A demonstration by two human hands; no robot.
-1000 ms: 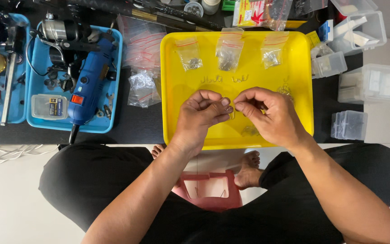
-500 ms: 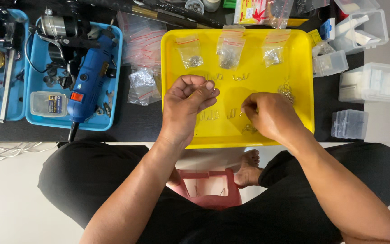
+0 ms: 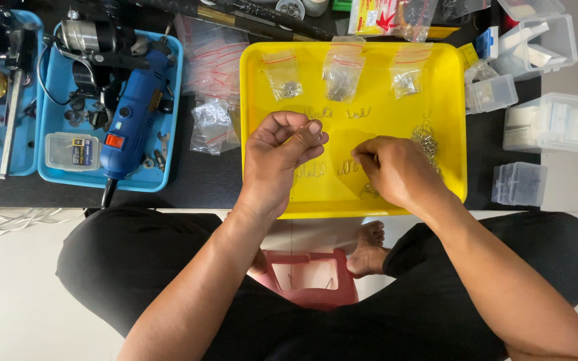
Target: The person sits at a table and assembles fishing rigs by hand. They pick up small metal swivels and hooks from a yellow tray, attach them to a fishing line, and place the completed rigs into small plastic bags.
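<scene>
My left hand (image 3: 279, 157) hovers over the yellow tray (image 3: 446, 80), thumb and fingertips pinched on a tiny metal hook. Over the tray's lower middle, my right hand (image 3: 393, 170) has its fingers curled down onto the tray floor beside a row of small wire hooks (image 3: 348, 167); whether it grips one is hidden. More small hooks (image 3: 332, 112) lie in a row further back. A loose heap of metal hooks (image 3: 426, 139) sits right of my right hand. Three small clear bags (image 3: 342, 77) of metal parts lie along the tray's far edge.
A blue tray (image 3: 168, 144) at left holds a blue rotary tool (image 3: 132, 124) and a small clear box. Clear plastic bags (image 3: 212, 127) lie between the trays. Clear plastic boxes (image 3: 550, 124) stand at right. A pink stool (image 3: 309, 274) is beneath the table.
My hands, joined at the tray's front a second ago, have separated. The left rose with its pinch toward the tray's middle; the right dropped onto the tray floor.
</scene>
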